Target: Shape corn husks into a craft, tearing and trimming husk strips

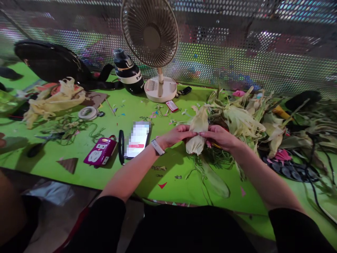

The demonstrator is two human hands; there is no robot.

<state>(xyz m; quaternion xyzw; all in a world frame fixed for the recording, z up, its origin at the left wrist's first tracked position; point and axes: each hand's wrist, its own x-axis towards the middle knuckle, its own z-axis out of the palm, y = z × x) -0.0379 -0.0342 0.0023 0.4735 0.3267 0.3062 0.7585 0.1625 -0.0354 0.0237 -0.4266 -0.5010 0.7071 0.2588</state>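
Between my two hands is a pale dried corn husk [198, 123], held upright just above the green table [147, 179]. My left hand [179, 135] is closed on its left side, with the thumb pressed on the front. My right hand [218, 136] pinches the right side, and the two thumb tips meet near the middle. Below the hands lies a loose greenish husk strip [217, 179] beside thin green strands [221, 160]. A heap of husks [243, 119] spreads just beyond my right hand.
A lit phone [138, 140] and a purple device [100, 151] lie left of my left forearm. Farther back stand a fan [160, 89] and a black bottle [130, 75]. Scissors [39, 147], a tape roll [87, 112] and more husks [55, 100] are at left. Another person's fingers [2, 140] show at the left edge.
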